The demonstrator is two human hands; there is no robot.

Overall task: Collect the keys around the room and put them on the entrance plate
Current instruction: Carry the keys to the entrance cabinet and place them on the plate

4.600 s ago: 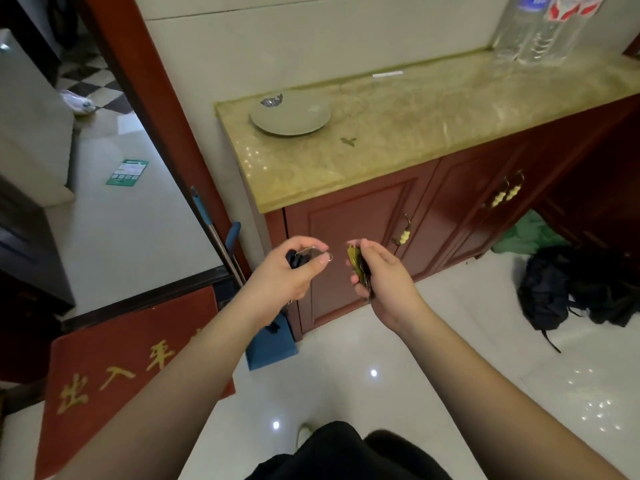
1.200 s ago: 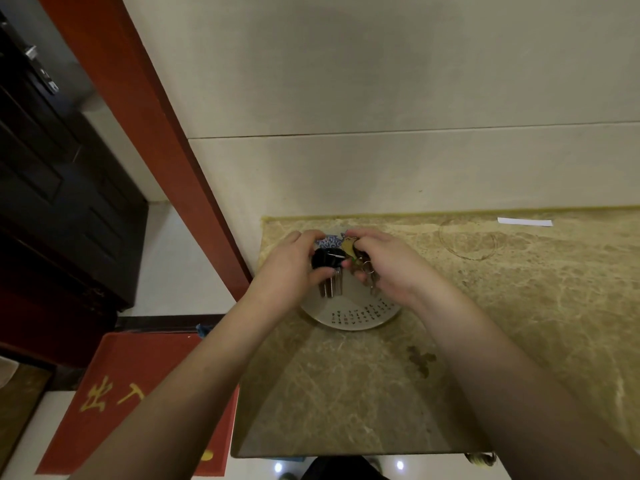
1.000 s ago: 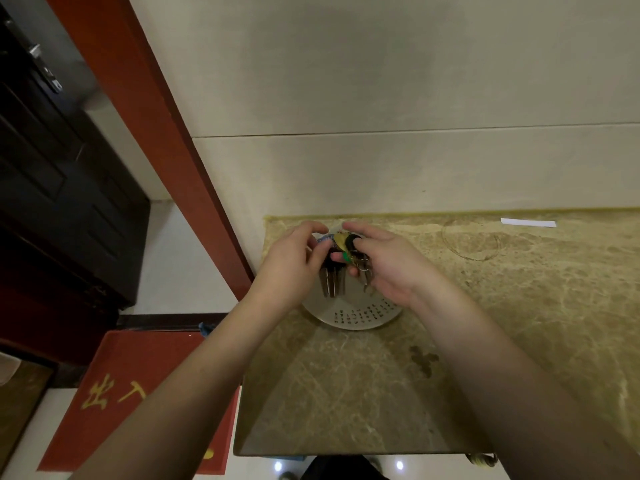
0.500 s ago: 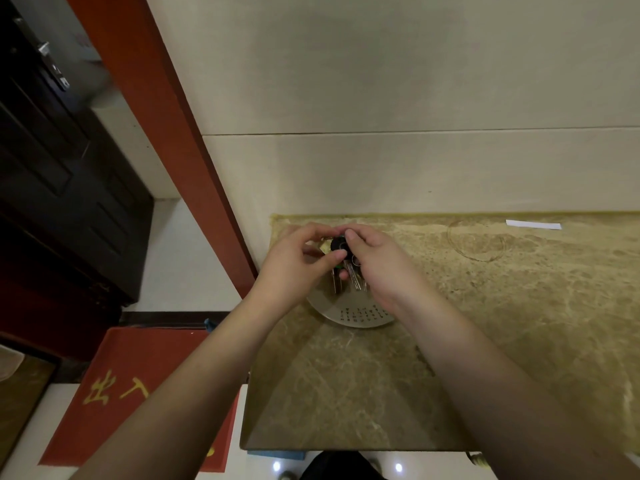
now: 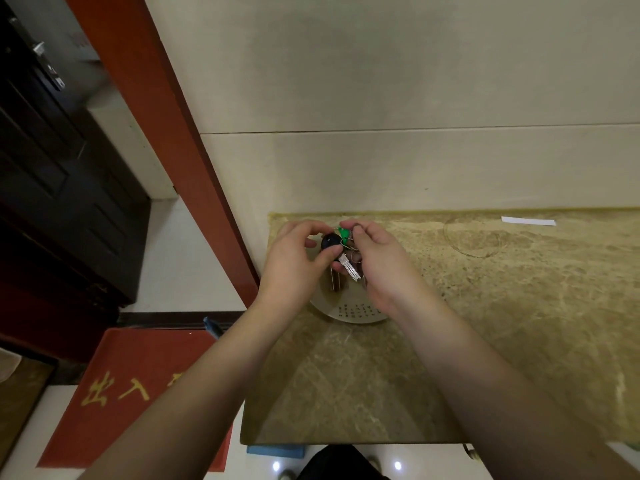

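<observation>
A round pale plate (image 5: 353, 315) with small printed marks sits at the back left corner of the marble counter (image 5: 485, 323). Both hands hover over it and hide most of it. My left hand (image 5: 294, 265) pinches a black-headed key bunch (image 5: 329, 242), whose metal blades hang down over the plate. My right hand (image 5: 381, 265) holds a ring of keys with a green tag (image 5: 344, 233); one silver key (image 5: 349, 268) sticks out between the hands. Whether the keys touch the plate I cannot tell.
A white paper strip (image 5: 528, 221) lies at the counter's back edge by the tiled wall. A red door frame (image 5: 194, 168) stands left of the counter, with a dark door (image 5: 52, 168) beyond and a red doormat (image 5: 121, 393) on the floor.
I walked up to the counter with a key bunch in each hand. Over the last second both hands stayed above the plate, and the green tag now shows at the top between them.
</observation>
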